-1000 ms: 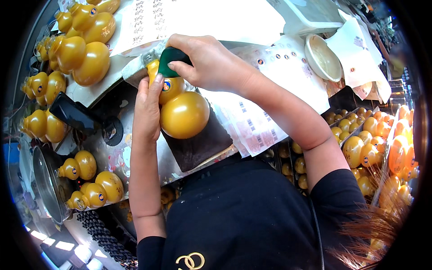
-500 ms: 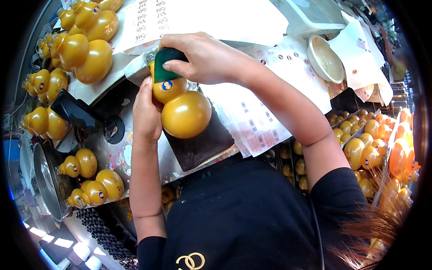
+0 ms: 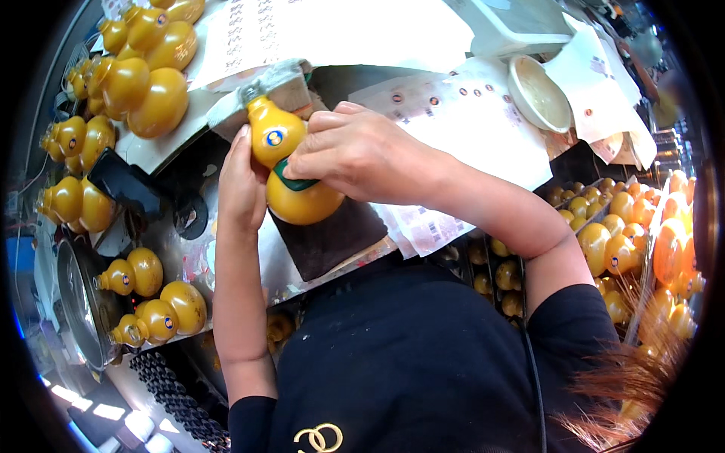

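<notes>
A yellow gourd-shaped bottle [image 3: 302, 202] lies tilted on a dark pad [image 3: 332, 240], its neck pointing away to the far left, against a grey cloth-covered block [image 3: 283, 87]. On its upper bulb sits a small round blue-and-orange sticker. My left hand [image 3: 243, 177] is wrapped along the bottle's left side, fingers partly hidden behind it. Closed around a dark green squeegee-like piece [image 3: 294, 179], my right hand [image 3: 340, 151] presses it against the bottle's waist and lower bulb. Most of the green piece is covered by my fingers.
More yellow gourd bottles [image 3: 157, 102] stand at the left, with a phone on a stand [image 3: 124, 181] and a round metal pan [image 3: 79, 302]. Sticker sheets [image 3: 483, 136], a white bowl [image 3: 540, 94] and a pale plastic bin [image 3: 521, 26] lie right. Crates of gourds [image 3: 604, 226] stand at far right.
My right hand has slid the green piece from the bottle's neck and upper bulb down toward the lower bulb. The neck and cloth block are now uncovered. My left hand stays on the bottle.
</notes>
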Demonstrator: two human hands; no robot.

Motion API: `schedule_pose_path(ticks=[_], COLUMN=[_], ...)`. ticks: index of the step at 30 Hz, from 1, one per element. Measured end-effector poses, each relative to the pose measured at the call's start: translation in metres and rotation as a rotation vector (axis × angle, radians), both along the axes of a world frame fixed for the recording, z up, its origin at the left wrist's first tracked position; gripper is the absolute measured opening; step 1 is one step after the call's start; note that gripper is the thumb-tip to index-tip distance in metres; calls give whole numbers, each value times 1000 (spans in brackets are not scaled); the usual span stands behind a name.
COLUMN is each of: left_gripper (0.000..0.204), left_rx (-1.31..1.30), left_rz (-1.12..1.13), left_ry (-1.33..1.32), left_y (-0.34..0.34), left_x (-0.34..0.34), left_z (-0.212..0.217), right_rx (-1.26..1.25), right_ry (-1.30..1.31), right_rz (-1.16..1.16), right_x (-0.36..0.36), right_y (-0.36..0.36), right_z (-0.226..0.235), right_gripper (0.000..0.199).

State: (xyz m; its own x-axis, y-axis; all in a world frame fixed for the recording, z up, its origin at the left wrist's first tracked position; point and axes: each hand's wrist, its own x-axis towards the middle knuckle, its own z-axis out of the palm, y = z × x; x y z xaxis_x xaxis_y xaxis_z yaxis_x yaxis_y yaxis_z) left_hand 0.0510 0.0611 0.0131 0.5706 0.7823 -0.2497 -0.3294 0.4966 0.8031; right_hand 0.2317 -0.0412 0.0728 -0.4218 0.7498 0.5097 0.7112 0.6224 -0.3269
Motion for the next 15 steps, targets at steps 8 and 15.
schedule_pose_path(ticks=[8,15], left_gripper=[40,44], left_rx=[97,146], left_rz=[-54,71], left_ry=[110,143], left_y=[-3,-6], left_x=[-7,-20], left_z=[1,-11], right_rx=[-786,-649], right_ry=[1617,1022], right_rz=[-253,-835], right_x=[41,114], right_y=[-46,-91], right_z=[-37,-96], right_gripper=[22,22])
